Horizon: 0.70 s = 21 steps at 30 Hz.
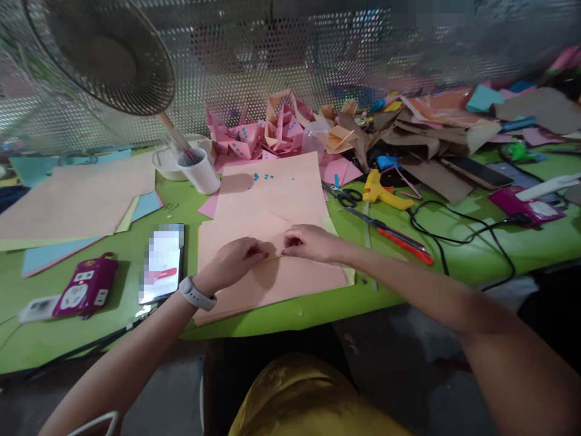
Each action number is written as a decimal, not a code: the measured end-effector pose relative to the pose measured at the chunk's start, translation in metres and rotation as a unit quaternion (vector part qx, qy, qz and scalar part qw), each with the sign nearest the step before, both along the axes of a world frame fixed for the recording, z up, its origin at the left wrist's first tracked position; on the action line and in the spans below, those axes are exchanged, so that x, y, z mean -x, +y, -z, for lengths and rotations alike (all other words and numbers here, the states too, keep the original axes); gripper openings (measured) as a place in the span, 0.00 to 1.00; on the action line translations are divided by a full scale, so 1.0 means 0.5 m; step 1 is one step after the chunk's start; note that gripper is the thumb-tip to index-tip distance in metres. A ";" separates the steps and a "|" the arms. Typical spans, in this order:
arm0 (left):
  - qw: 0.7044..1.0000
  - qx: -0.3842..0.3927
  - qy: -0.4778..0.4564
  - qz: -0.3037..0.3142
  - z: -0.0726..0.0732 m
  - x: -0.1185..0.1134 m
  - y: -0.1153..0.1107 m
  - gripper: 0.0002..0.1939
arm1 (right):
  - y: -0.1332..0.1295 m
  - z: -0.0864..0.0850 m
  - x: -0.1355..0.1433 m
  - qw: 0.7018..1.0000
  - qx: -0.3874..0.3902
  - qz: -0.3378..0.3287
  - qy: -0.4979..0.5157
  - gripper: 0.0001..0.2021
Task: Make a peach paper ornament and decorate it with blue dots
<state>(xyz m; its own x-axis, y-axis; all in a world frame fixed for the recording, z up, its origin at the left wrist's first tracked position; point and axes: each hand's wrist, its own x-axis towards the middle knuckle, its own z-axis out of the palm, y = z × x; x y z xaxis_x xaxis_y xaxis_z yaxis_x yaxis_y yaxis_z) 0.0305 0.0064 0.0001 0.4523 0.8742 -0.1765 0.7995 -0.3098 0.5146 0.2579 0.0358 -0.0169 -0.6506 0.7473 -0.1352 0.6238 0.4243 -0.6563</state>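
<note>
A piece of peach paper lies over a stack of larger peach sheets at the front of the green table. My left hand, with a pale band on its wrist, is closed, thumb and fingers pinching the near edge of that piece. Close beside it, my right hand pinches the same edge, which looks folded or rolled into a thin strip. Both hands partly cover the piece, so its full shape is hidden. Behind them another peach sheet carries several tiny blue bits.
To the right lie scissors, a yellow glue gun with its black cord, and a red cutter. A phone and purple power socket are on the left. A white cup, fan and folded pink papers stand behind.
</note>
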 end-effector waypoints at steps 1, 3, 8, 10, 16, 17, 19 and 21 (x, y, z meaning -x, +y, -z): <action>1.000 -0.010 0.004 0.004 0.000 -0.001 -0.001 0.13 | -0.001 0.001 0.001 1.000 0.000 0.003 -0.001 0.08; 1.000 -0.020 0.010 0.009 0.000 -0.001 -0.002 0.13 | -0.004 0.001 0.002 1.000 0.001 0.011 -0.001 0.07; 1.000 0.002 0.009 0.009 0.004 0.004 -0.001 0.14 | -0.015 -0.004 -0.002 0.999 0.010 0.039 0.013 0.08; 1.000 0.008 -0.007 0.015 0.005 0.005 -0.001 0.15 | -0.018 -0.006 -0.003 0.999 0.016 0.040 0.016 0.10; 1.000 -0.004 0.003 0.007 0.004 -0.001 0.000 0.15 | -0.018 -0.007 0.002 0.999 -0.008 0.033 -0.002 0.09; 1.000 -0.004 0.008 0.004 0.004 -0.002 0.001 0.15 | -0.018 -0.007 0.002 0.999 -0.010 0.035 -0.004 0.08; 1.000 -0.002 0.013 -0.001 0.004 -0.005 0.001 0.14 | -0.019 -0.007 0.004 0.999 -0.007 0.038 -0.005 0.08; 1.000 0.005 0.014 -0.006 0.004 -0.006 0.001 0.14 | -0.018 -0.007 0.005 0.999 0.000 0.041 -0.007 0.08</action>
<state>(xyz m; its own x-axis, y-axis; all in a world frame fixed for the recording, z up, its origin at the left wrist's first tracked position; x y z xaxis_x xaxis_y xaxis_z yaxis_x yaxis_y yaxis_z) 0.0337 0.0071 -0.0020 0.4369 0.8774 -0.1982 0.8176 -0.2955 0.4942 0.2556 0.0267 -0.0134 -0.5853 0.7980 -0.1438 0.6653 0.3713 -0.6477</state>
